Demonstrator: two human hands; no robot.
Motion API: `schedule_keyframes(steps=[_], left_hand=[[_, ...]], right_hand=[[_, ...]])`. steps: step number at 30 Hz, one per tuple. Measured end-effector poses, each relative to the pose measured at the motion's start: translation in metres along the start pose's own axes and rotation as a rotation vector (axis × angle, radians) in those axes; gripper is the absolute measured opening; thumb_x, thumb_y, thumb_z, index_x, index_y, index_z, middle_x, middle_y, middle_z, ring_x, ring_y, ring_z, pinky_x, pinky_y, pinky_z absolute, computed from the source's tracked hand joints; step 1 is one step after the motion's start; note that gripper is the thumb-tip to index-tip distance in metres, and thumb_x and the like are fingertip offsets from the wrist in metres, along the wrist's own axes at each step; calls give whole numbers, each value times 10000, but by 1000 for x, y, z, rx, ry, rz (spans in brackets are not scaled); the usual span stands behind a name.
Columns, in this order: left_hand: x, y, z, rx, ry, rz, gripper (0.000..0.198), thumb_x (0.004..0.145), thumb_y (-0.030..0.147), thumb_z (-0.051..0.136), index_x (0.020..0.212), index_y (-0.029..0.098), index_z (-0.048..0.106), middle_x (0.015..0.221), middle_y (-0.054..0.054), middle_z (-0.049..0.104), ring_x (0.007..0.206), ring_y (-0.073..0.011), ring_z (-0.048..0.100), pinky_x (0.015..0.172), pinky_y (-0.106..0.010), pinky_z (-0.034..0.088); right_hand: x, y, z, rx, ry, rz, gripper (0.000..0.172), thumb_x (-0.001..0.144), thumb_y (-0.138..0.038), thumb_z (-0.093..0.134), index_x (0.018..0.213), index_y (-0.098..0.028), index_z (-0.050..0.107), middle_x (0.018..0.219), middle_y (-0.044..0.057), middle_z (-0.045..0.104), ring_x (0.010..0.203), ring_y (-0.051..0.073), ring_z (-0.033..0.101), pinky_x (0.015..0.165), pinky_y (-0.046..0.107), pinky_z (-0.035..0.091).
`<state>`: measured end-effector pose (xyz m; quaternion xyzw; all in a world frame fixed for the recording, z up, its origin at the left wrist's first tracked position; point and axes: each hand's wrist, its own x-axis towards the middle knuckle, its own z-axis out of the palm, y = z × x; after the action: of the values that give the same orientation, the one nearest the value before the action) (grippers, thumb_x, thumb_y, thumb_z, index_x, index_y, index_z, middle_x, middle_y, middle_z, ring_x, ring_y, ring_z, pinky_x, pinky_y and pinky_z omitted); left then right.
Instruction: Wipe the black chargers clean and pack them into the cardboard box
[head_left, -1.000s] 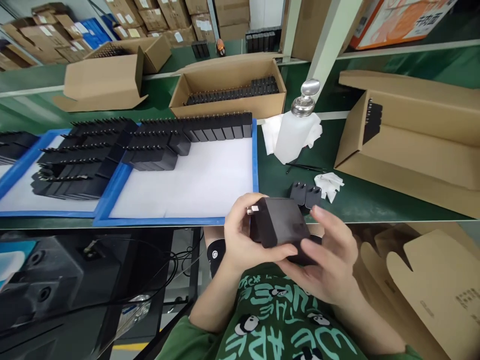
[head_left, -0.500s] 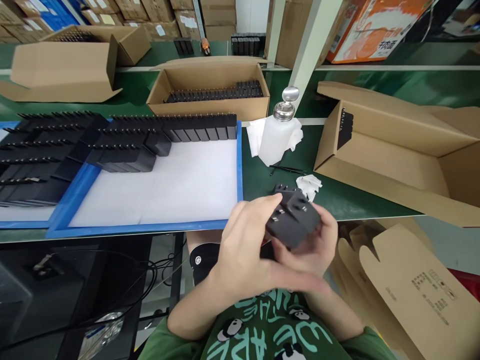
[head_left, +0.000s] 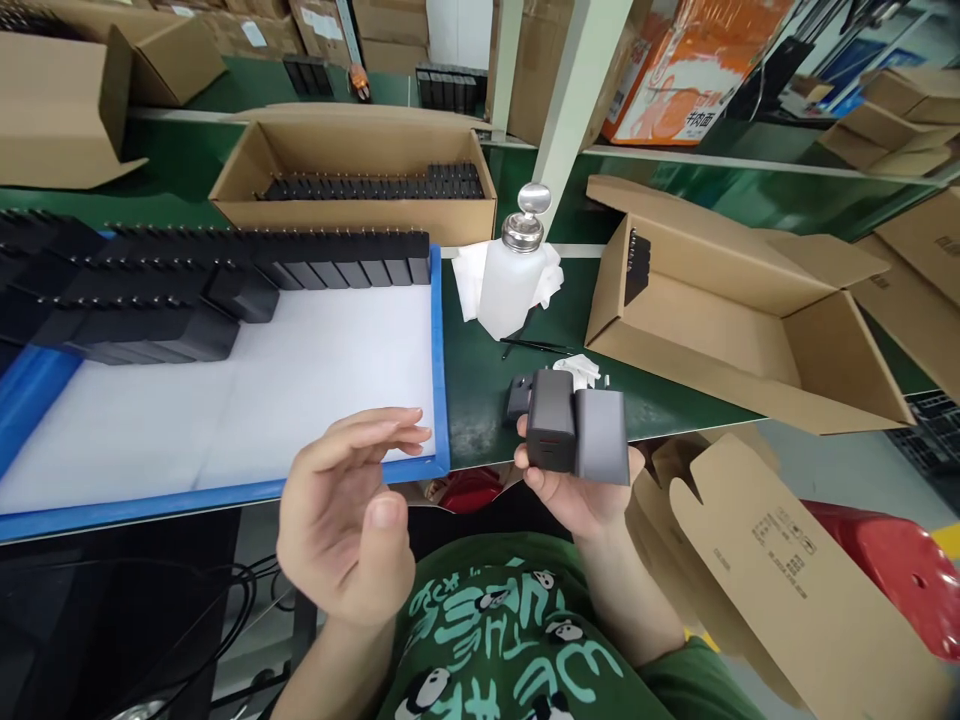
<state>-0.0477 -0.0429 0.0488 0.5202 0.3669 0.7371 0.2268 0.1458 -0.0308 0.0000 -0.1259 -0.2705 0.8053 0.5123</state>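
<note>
My right hand (head_left: 585, 505) holds a small bunch of black plug chargers (head_left: 551, 420) at the table's front edge; a port slot shows on one end. To the left, my left hand (head_left: 349, 530) is raised with nothing in it, thumb and fingers apart, near the corner of a blue-edged white tray (head_left: 330, 380). Rows of black chargers (head_left: 165, 330) stand in that tray, prongs up. Just beyond my right hand lie a crumpled white tissue (head_left: 576, 368) and thin black tweezers (head_left: 536, 346).
A frosted pump bottle (head_left: 511, 285) stands on white cloth. Behind the tray sits a carton (head_left: 352, 215) with rows of chargers. The open carton (head_left: 720, 330) at right has a few chargers at its left end. A flattened carton (head_left: 795, 570) lies below the table edge.
My left hand has come off the chargers and moved left, opening. My right hand now holds the chargers alone, turned so their smooth ends face me. The view has shifted right.
</note>
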Motion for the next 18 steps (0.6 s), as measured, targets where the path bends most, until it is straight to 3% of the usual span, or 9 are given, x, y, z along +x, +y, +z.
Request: schedule_keyframes(steps=[4, 11, 14, 18], left_hand=[[2, -7, 1, -15, 19, -54, 223, 902, 198, 624, 1103, 146, 705, 1018, -100, 720, 845, -246, 700, 659, -370, 567], [4, -22, 9, -10, -27, -97, 255, 889, 147, 635, 1141, 167, 672, 1035, -81, 705, 856, -203, 702, 721, -333, 574], [4, -32, 3, 68, -102, -142, 284, 879, 147, 652, 1160, 179, 643, 1042, -72, 697, 860, -175, 696, 728, -288, 575], [4, -53, -5, 180, -180, -256, 264, 881, 215, 681, 1137, 203, 618, 1033, -57, 698, 842, -147, 691, 761, -252, 570]], right_hand=[[-1, -12, -4, 169, 35, 66, 722, 707, -566, 765, 1314, -232, 561, 1170, 41, 699, 929, 166, 723, 831, 277, 616], [-3, -26, -16, 92, 178, 5, 791, 685, -637, 729, 1313, -193, 543, 1161, 55, 704, 1010, 165, 718, 910, 253, 596], [-4, -58, -19, -199, 306, -153, 697, 701, -600, 716, 1261, -216, 556, 1184, 74, 692, 1028, 236, 717, 929, 382, 608], [0, -145, -31, -921, 647, -581, 646, 642, -401, 830, 1195, -265, 524, 1210, 71, 649, 1103, 294, 672, 981, 514, 567]])
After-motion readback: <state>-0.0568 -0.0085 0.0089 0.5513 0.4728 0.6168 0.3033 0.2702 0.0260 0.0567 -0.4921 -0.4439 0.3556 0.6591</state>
